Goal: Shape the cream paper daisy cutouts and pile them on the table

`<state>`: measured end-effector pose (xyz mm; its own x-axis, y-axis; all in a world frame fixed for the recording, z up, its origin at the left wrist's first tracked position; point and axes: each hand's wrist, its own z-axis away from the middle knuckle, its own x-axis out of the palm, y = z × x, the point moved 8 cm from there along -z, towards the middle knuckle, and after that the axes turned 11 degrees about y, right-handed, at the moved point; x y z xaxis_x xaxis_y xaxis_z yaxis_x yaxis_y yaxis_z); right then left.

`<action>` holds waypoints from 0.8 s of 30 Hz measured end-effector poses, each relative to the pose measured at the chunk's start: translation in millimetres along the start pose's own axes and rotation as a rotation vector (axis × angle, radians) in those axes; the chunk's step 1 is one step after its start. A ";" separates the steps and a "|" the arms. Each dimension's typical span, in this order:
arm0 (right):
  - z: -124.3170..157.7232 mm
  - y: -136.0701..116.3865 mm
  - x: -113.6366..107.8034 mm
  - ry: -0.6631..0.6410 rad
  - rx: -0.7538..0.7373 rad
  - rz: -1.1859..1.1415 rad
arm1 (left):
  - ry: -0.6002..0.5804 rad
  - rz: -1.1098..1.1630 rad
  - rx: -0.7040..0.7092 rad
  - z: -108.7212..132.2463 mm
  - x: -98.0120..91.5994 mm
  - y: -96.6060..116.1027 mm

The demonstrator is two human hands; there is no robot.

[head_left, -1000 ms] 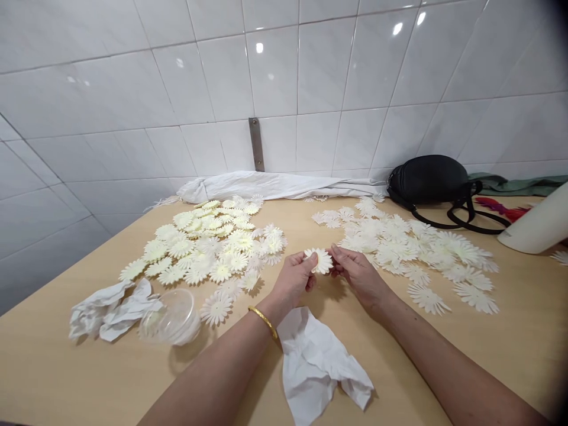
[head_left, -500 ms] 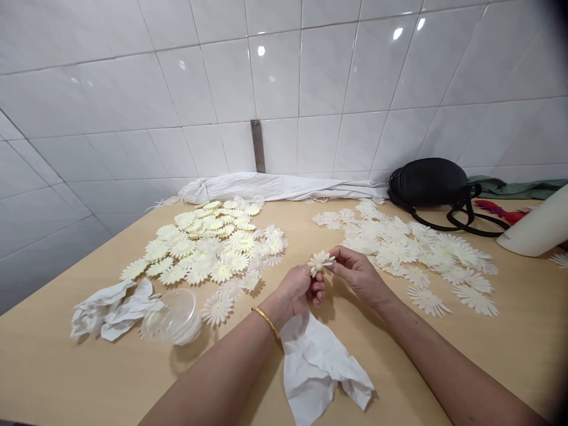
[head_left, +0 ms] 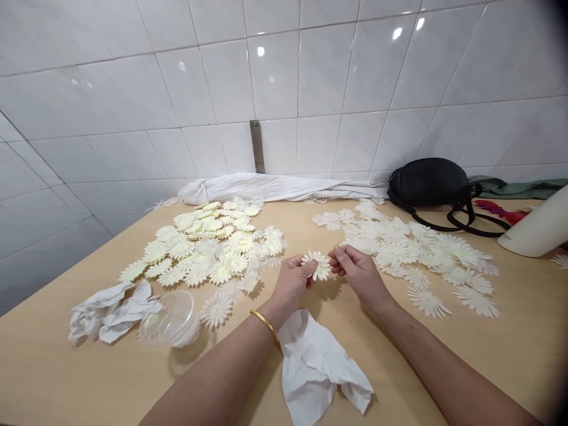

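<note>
A white paper daisy (head_left: 318, 264) is held up over the middle of the wooden table (head_left: 510, 349). My left hand (head_left: 290, 281) pinches its left edge, a gold bangle on that wrist. My right hand (head_left: 358, 273) pinches its right edge, fingers closed. To the left lies a heap of cream-yellow daisy cutouts (head_left: 208, 245). A heap of white daisy cutouts (head_left: 412, 251) spreads to the right of my hands.
A crumpled white tissue (head_left: 317, 367) lies under my left forearm. A clear plastic cup (head_left: 171, 322) on its side and crumpled tissue (head_left: 110, 307) sit at the left. A white cloth (head_left: 275, 186), black bag (head_left: 432, 183) and white roll (head_left: 539, 228) line the tiled wall.
The daisy was flat between both hands, then cupped upward half a second ago, and now faces me flat again. Both hands stay at the table's middle.
</note>
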<state>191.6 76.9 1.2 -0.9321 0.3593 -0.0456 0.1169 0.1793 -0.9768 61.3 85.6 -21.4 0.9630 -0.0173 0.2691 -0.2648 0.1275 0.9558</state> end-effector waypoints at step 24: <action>4.7 -20.8 0.5 0.031 -0.221 0.209 | -0.253 0.113 -0.239 13.7 24.4 -11.1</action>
<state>187.0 69.1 20.5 -0.8695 0.4365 -0.2313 0.3800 0.2919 -0.8777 87.0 70.2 -23.8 0.8773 -0.2304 0.4210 -0.3209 0.3707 0.8715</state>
